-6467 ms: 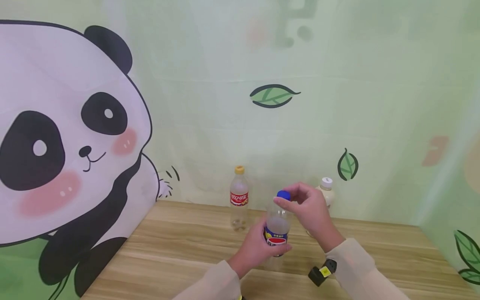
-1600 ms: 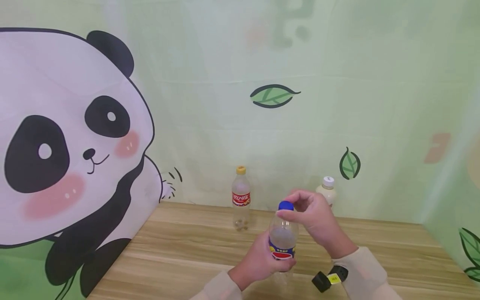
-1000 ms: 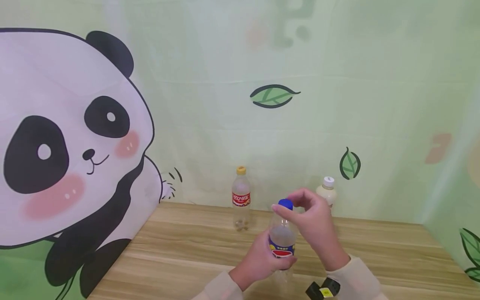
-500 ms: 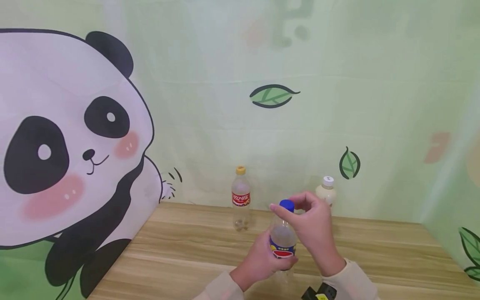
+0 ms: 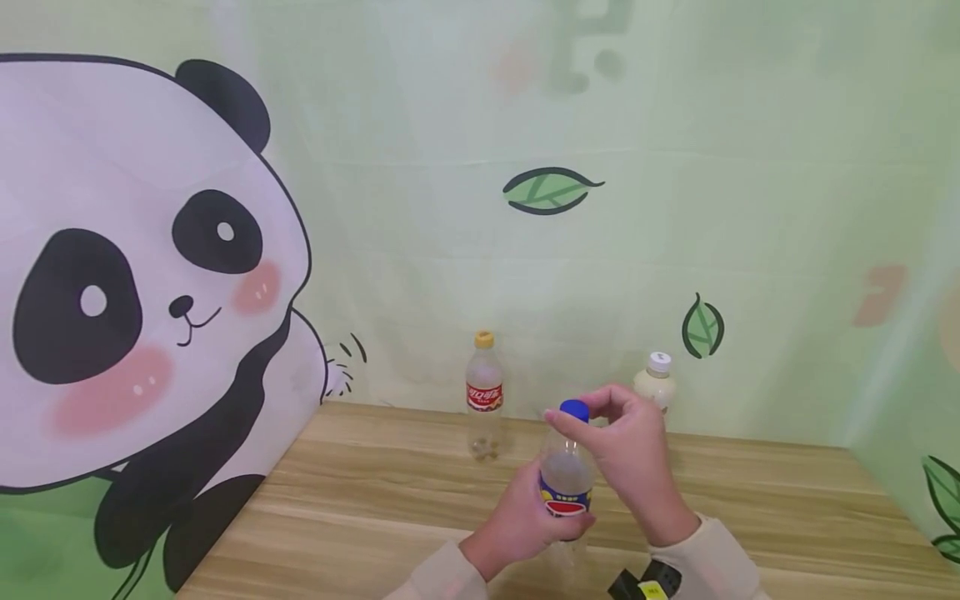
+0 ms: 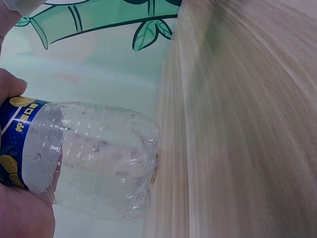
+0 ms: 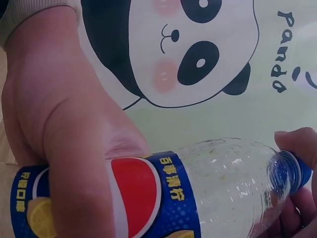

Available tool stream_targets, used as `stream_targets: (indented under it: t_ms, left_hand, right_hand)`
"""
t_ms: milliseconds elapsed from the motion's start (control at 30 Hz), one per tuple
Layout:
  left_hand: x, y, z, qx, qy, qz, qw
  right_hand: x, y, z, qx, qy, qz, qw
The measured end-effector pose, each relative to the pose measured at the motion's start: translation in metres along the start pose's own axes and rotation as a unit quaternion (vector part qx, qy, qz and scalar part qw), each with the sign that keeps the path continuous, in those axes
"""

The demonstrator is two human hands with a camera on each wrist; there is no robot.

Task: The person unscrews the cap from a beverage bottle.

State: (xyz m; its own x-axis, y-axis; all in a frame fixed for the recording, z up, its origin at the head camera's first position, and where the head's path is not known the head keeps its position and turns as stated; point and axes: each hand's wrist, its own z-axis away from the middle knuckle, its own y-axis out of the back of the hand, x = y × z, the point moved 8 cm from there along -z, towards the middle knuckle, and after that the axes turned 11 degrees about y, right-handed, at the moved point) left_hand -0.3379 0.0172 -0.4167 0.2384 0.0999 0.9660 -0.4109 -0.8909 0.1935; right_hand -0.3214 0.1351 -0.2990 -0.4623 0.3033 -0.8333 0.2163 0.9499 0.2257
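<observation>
Clear plastic, dotted with droplets, formed a round bottle with a blue label bearing a red patch and lemon pictures (image 5: pixel 566 487), held near the middle of the near half of a wood-grained surface (image 5: pixel 375 475). The left hand (image 5: pixel 528 518), at about seven o'clock, was wrapped around the label, thumb across the front. The right hand (image 5: pixel 626 433), at two o'clock, had its thumb and fingers clamped on the round blue screw cap (image 5: pixel 575 409), which sat at the bottle's neck. The bottle stood nearly upright; whether its base touched the surface could not be told.

From that bottle, at between ten and eleven o'clock, a clear plastic bottle with a yellow cap and red label (image 5: pixel 484 398) stood upright farther back. At between one and two o'clock stood a cream-coloured bottle with a white cap (image 5: pixel 656 385), partly hidden by the right hand. At between four and five o'clock, a black boxy device with a yellow tag (image 5: pixel 647 583) hung by the right cuff. Behind rose a pale green printed backdrop (image 5: pixel 420 208), with a large black-and-white cartoon panda (image 5: pixel 165 308) toward ten o'clock.
</observation>
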Motion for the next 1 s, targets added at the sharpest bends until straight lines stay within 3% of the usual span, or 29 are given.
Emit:
stream_targets:
  t_ms: [367, 633, 1000]
  left_hand:
    - [0.001, -0.002, -0.001, -0.016, -0.005, 0.013, 0.9998]
    - [0.001, -0.002, -0.001, -0.022, -0.008, 0.014, 0.9996]
    - [0.002, -0.001, 0.001, -0.019, -0.002, 0.022, 0.9996]
  right_hand:
    - [0.002, -0.003, -0.007, -0.054, 0.014, -0.038, 0.998]
    - [0.007, -0.006, -0.013, -0.1, 0.031, -0.108, 0.989]
    - [0.009, -0.009, -0.015, -0.133, 0.046, -0.148, 0.979]
